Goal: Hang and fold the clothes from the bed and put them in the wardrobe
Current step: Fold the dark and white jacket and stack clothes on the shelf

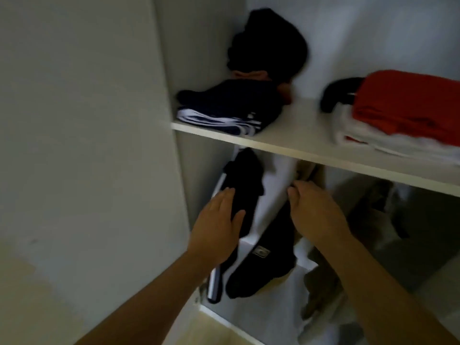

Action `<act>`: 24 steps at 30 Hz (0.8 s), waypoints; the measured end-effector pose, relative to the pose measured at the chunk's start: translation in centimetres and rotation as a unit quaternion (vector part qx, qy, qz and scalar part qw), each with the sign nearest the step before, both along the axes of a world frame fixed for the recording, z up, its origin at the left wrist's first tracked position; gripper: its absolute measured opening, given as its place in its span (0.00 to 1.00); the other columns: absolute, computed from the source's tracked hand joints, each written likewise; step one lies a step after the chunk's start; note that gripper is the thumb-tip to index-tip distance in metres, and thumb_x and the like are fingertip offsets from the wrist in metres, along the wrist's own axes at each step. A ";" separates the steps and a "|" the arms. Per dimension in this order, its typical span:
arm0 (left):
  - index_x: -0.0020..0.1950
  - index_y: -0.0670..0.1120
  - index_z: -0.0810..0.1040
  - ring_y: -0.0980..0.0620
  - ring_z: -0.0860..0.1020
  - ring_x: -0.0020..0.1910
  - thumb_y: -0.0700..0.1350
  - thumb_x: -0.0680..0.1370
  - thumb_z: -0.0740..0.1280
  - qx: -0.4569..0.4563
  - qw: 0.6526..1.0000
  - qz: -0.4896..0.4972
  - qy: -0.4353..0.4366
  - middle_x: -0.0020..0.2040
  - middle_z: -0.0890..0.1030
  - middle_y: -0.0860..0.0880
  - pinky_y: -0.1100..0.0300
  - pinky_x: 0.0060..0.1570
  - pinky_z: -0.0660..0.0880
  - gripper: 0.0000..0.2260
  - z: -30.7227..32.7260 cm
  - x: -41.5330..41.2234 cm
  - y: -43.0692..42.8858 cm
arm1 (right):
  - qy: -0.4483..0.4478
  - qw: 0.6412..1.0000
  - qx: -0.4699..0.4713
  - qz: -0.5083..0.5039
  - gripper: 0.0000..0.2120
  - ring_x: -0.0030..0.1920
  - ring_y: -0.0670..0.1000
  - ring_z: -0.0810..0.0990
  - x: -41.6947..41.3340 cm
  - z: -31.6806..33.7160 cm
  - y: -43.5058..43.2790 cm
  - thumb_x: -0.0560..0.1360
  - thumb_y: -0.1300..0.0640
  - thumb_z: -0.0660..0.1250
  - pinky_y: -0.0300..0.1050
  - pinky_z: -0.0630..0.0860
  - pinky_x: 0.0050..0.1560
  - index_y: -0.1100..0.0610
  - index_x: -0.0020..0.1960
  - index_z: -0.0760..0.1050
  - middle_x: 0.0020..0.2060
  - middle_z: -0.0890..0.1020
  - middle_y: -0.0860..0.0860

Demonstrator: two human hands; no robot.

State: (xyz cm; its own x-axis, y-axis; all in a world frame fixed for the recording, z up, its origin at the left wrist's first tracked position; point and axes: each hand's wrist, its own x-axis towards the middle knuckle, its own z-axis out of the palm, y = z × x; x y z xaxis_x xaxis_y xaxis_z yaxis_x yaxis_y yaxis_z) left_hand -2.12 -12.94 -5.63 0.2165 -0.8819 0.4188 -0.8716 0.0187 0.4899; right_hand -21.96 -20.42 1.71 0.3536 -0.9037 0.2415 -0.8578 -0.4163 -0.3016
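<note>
Below white wardrobe shelf (303,120), I note: left hand (219,220), fingers straight and together, flat on black hanging garment (246,170), long axis vertical, fingers pointing up along it. Right hand (316,210) just beside, fingers curled at white hanging garment (278,175); grip unclear.

The red stack (408,105) runs off the right edge.

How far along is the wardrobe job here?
Done: a folded navy striped garment and a red-and-white stack lie on the shelf. In hand: the left hand rests flat on a hanging black garment; the right hand is at the hanging white garment, grip unclear. Left: the bed is out of view, so unknown.
</note>
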 end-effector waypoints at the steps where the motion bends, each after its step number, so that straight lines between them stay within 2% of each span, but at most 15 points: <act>1: 0.79 0.42 0.63 0.43 0.66 0.75 0.54 0.85 0.57 -0.036 0.998 0.049 -0.032 0.77 0.67 0.43 0.52 0.74 0.62 0.26 0.7 1.7 2.1 | -0.018 0.998 -0.028 0.048 0.17 0.61 0.57 0.78 2.3 1.0 1.5 0.86 0.51 0.52 0.45 0.72 0.56 0.59 0.65 0.73 0.59 0.78 0.55; 3: 0.77 0.39 0.66 0.41 0.64 0.77 0.53 0.84 0.56 -0.104 0.980 0.136 -0.103 0.77 0.67 0.40 0.48 0.76 0.61 0.26 2.0 5.1 5.9 | -0.056 0.989 -0.055 0.126 0.19 0.67 0.59 0.74 6.6 2.4 4.5 0.85 0.52 0.53 0.46 0.69 0.63 0.61 0.70 0.71 0.66 0.76 0.58; 6: 0.78 0.39 0.63 0.40 0.55 0.80 0.52 0.83 0.59 -0.151 0.943 0.246 -0.164 0.80 0.59 0.39 0.44 0.77 0.57 0.27 4.5 9.3 11.7 | -0.067 0.971 -0.100 0.208 0.19 0.68 0.61 0.73 12.0 3.9 8.5 0.84 0.55 0.56 0.52 0.67 0.69 0.65 0.69 0.71 0.66 0.76 0.61; 8: 0.78 0.39 0.63 0.38 0.52 0.80 0.52 0.83 0.60 -0.183 0.911 0.314 -0.196 0.81 0.56 0.38 0.43 0.78 0.54 0.28 6.2 11.7 15.2 | -0.069 0.963 -0.102 0.238 0.20 0.73 0.60 0.69 14.4 4.6 10.9 0.85 0.55 0.55 0.52 0.64 0.73 0.65 0.72 0.69 0.70 0.73 0.61; 10: 0.79 0.38 0.62 0.36 0.51 0.80 0.51 0.83 0.61 -0.215 0.878 0.377 -0.202 0.81 0.55 0.36 0.44 0.78 0.51 0.28 7.8 14.2 18.4 | -0.063 0.958 -0.108 0.260 0.22 0.76 0.58 0.63 16.0 5.2 13.2 0.85 0.55 0.52 0.51 0.59 0.76 0.64 0.76 0.64 0.74 0.69 0.59; 12: 0.80 0.38 0.58 0.35 0.50 0.80 0.51 0.82 0.62 -0.223 0.864 0.420 -0.165 0.80 0.52 0.34 0.44 0.78 0.50 0.31 8.9 16.5 20.5 | -0.057 0.953 -0.119 0.274 0.22 0.78 0.58 0.60 17.2 5.8 15.0 0.86 0.57 0.51 0.49 0.56 0.77 0.63 0.77 0.62 0.76 0.65 0.59; 14: 0.81 0.38 0.52 0.35 0.47 0.80 0.52 0.82 0.63 -0.210 0.876 0.424 -0.095 0.80 0.47 0.33 0.43 0.78 0.50 0.35 9.3 18.5 21.3 | -0.047 0.952 -0.122 0.277 0.23 0.79 0.57 0.56 18.0 6.5 16.4 0.85 0.58 0.52 0.48 0.53 0.78 0.63 0.79 0.58 0.78 0.61 0.58; 18: 0.82 0.40 0.43 0.40 0.46 0.81 0.50 0.82 0.64 -0.220 0.913 0.343 0.012 0.81 0.45 0.37 0.48 0.79 0.49 0.39 9.6 20.6 20.7 | -0.060 0.957 -0.128 0.252 0.25 0.80 0.55 0.53 19.4 7.3 17.7 0.85 0.58 0.52 0.47 0.51 0.78 0.62 0.80 0.54 0.80 0.58 0.57; 21: 0.82 0.41 0.42 0.41 0.52 0.80 0.45 0.80 0.67 -0.260 0.916 0.300 0.056 0.81 0.51 0.39 0.51 0.79 0.51 0.40 9.7 21.0 20.1 | -0.086 0.966 -0.120 0.213 0.24 0.80 0.54 0.54 19.8 7.5 18.0 0.86 0.56 0.49 0.46 0.50 0.78 0.61 0.80 0.55 0.80 0.59 0.56; 24: 0.82 0.42 0.45 0.40 0.60 0.76 0.42 0.79 0.67 -0.288 0.907 0.301 0.062 0.79 0.59 0.39 0.55 0.75 0.56 0.39 9.7 20.7 20.3 | -0.112 0.973 -0.114 0.166 0.24 0.80 0.54 0.56 20.0 6.9 18.0 0.86 0.54 0.49 0.47 0.51 0.79 0.61 0.80 0.55 0.79 0.60 0.57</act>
